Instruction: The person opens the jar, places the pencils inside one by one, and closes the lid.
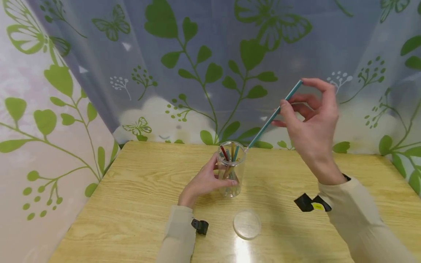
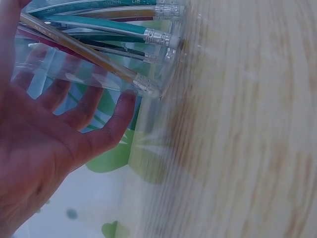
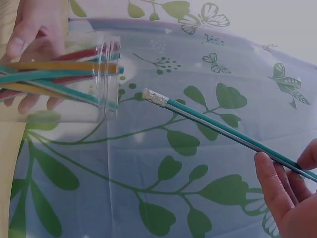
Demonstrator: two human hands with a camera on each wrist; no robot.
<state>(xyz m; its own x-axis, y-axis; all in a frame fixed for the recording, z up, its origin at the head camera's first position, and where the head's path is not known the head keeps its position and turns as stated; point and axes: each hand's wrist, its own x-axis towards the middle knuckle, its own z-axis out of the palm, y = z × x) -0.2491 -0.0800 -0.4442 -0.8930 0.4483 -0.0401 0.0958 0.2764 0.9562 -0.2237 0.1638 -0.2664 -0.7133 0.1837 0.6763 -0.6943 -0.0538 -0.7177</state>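
My left hand holds a clear jar upright on the table, fingers and thumb around its side. Several pencils in teal, yellow and dark red lean inside, with their eraser ends at the jar's bottom in the left wrist view. Up to the right, my right hand pinches a teal pencil near its upper end, the index fingertip on its top. The pencil slants down to the left. Its white eraser points toward the jar's open mouth, a short gap apart in the right wrist view.
A round clear lid lies on the wooden table in front of the jar. Behind the table's far edge hangs a patterned curtain with green leaves and butterflies. Another patterned sheet stands along the left side.
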